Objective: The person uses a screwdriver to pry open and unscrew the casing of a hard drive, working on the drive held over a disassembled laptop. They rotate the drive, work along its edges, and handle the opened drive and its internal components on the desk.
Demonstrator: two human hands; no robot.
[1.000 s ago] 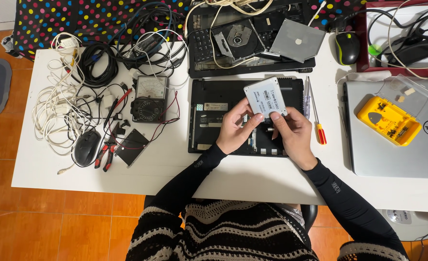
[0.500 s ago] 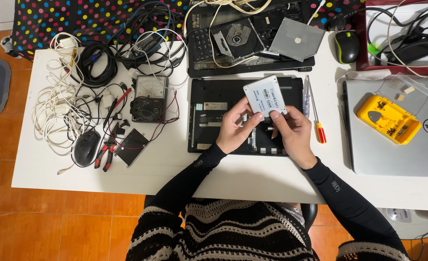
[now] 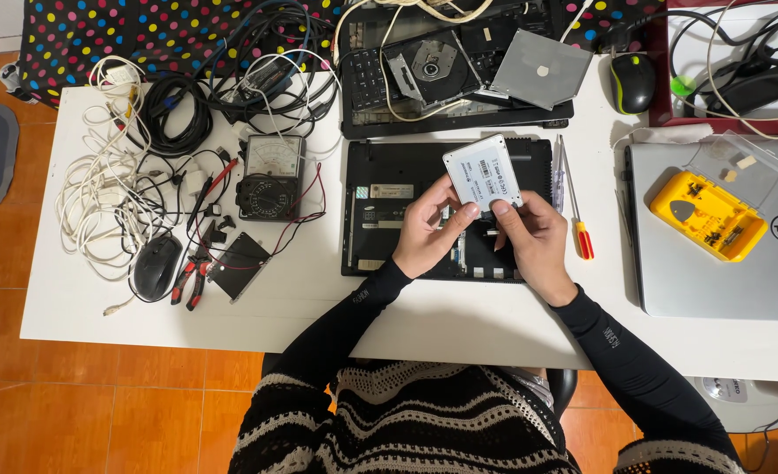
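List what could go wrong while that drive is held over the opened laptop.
Both hands, left hand and right hand, pinch only the lower edge of the grey drive, so it might slip onto the opened black laptop. The red-handled screwdriver beside the right hand could get knocked.

A single head-worn camera looks straight down from above. It frames the whole white worktop [image 3: 459, 316] at moderate distance.

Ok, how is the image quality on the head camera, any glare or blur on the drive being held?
Head view: even, soft light, sharp across the table. The silver drive, held by left hand and right hand, shows a mild sheen but no blown-out glare. Short shadows fall under the hands; slight wide-angle bending at the frame edges.
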